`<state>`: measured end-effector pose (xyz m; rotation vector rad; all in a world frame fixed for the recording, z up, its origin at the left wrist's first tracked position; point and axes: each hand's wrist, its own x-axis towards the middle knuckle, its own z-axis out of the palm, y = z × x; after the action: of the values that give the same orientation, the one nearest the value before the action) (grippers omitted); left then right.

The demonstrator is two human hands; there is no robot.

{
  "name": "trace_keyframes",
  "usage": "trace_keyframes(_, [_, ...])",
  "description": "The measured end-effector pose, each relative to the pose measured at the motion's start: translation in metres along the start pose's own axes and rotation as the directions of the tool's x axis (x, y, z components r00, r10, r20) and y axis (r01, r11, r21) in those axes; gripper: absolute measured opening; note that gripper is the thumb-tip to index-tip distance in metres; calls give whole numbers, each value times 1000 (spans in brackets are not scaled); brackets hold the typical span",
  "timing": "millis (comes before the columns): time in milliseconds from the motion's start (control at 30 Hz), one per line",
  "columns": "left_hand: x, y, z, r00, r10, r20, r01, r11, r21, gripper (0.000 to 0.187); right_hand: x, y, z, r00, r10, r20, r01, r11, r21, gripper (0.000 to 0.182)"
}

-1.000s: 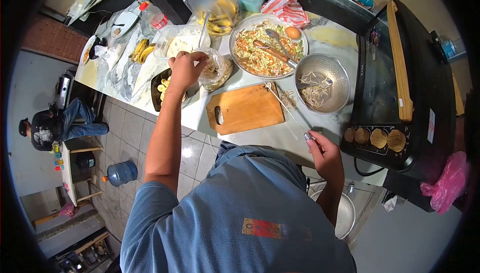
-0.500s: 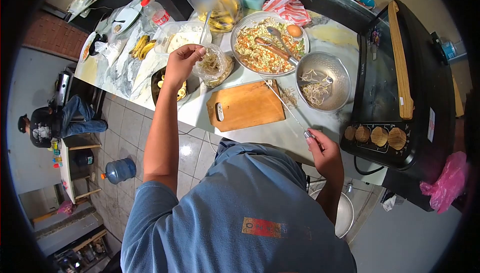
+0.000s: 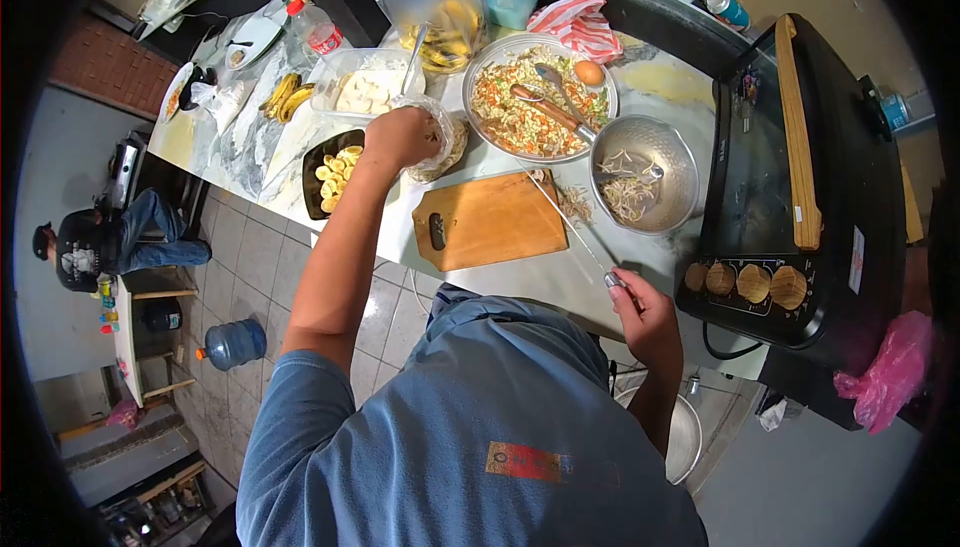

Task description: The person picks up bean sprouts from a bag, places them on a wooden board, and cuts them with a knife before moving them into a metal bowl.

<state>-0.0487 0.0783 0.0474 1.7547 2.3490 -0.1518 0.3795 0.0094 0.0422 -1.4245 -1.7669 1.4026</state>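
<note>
My left hand [image 3: 400, 137] is at the mouth of a clear plastic bag [image 3: 445, 152] of sprouts, its fingers partly inside and hidden. Between the fingers and thumb of my right hand [image 3: 640, 309] is the handle of a long thin metal utensil [image 3: 575, 232], whose far end lies by the top edge of the wooden cutting board [image 3: 490, 222]. A few sprouts [image 3: 574, 204] lie right of the board. More sprouts [image 3: 628, 190] sit in the metal bowl [image 3: 675, 157]. Beside it, a round tray [image 3: 480, 125] holds chopped vegetables, an egg [image 3: 589, 73] and a wooden-handled utensil [image 3: 545, 105].
A black toaster oven [image 3: 760, 187] stands at the right. Further left are a dark dish [image 3: 312, 172] of sliced pieces, a plastic tub [image 3: 325, 97], a bag of bananas [image 3: 450, 37] and a bottle [image 3: 318, 32]. A seated person [image 3: 90, 247] is far left.
My left hand has moved down and slightly right, into the mouth of the bag. The dark dish shows more fully now. My right hand has hardly moved and keeps the utensil.
</note>
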Motion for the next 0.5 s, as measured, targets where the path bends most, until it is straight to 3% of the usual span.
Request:
trace_keyframes(200, [5, 1, -2, 997, -50, 63, 50, 999, 2, 38, 1, -2, -3, 1000, -15, -19, 15, 1000, -18, 29])
trace_keyframes(300, [6, -6, 1, 999, -5, 43, 7, 999, -37, 38, 2, -3, -4, 999, 33, 38, -31, 999, -44, 29])
trace_keyframes(500, [9, -7, 2, 996, -12, 84, 16, 999, -51, 38, 5, 3, 2, 999, -40, -14, 40, 999, 7, 29])
